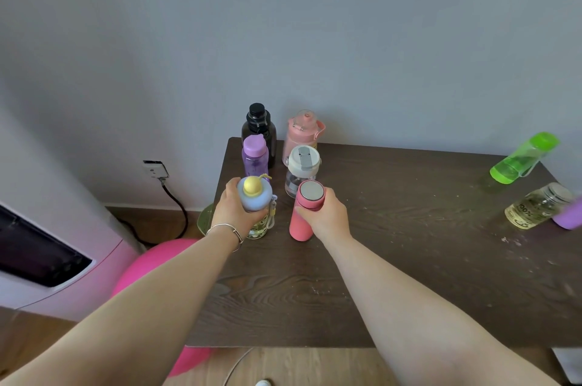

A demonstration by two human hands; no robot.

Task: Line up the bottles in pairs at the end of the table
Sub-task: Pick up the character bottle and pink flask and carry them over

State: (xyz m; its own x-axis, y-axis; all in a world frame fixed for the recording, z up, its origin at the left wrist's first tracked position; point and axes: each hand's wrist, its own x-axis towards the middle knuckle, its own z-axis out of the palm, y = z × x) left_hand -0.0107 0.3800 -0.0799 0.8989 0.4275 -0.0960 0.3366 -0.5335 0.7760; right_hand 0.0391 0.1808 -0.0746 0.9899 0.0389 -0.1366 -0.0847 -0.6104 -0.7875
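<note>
Bottles stand two by two at the left end of the dark wooden table (409, 259). At the back are a black bottle (259, 127) and a pink bottle with a handle (301, 132). In front of them stand a purple bottle (255, 154) and a clear bottle with a white lid (301, 169). My left hand (234, 212) grips a clear bottle with a blue lid and yellow knob (255, 196). My right hand (327, 215) grips a coral flask with a steel top (305, 212). Both stand upright on the table.
At the right end stand a green bottle (522, 158), a clear jar with yellow print (535, 207) and a purple object (570, 215) cut by the frame edge. A wall socket with a black cable (157, 169), a pink ball (151, 262) and a white appliance (47, 247) are on the left.
</note>
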